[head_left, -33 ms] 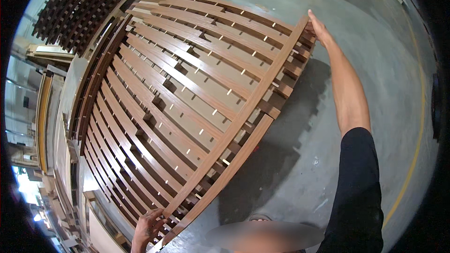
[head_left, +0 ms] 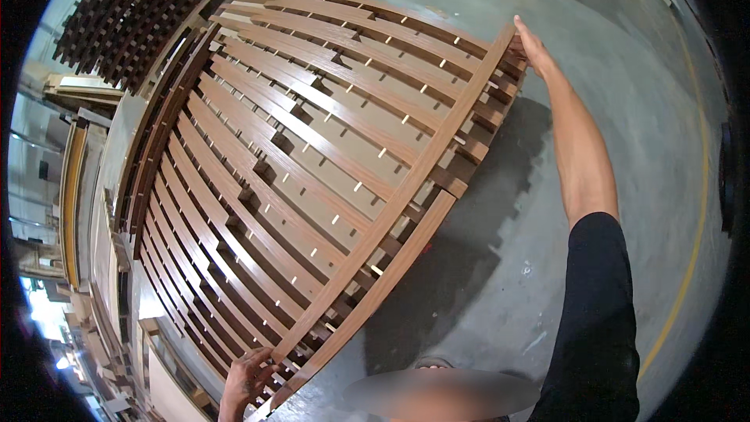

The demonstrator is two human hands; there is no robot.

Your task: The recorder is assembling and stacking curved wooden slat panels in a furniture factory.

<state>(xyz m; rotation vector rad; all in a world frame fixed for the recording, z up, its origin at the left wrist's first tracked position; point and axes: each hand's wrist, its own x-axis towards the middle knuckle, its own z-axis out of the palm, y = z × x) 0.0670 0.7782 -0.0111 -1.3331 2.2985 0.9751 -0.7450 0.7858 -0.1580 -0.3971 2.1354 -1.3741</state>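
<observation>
A long brown wooden rail (head_left: 397, 199) runs diagonally across the near ends of several parallel wooden slats (head_left: 258, 121). Short pale dowels stick out along the slats' edges. My left hand (head_left: 248, 375) curls its fingers over the rail's lower end, at the bottom of the view. At the far right end, my right hand (head_left: 533, 47) grips the rail's other tip, with some fingers hidden behind the wood. Just below the first rail lies a second, shorter rail (head_left: 394, 281), beside projecting block ends. Neither hand touches its middle.
Dark slatted pieces (head_left: 144, 12) are stacked at the upper left. Darker rails (head_left: 160, 129) line the slats' far ends. Boards and panels (head_left: 74, 203) stand along the left. A grey floor (head_left: 625, 109) with a yellow line (head_left: 691, 266) spreads to the right.
</observation>
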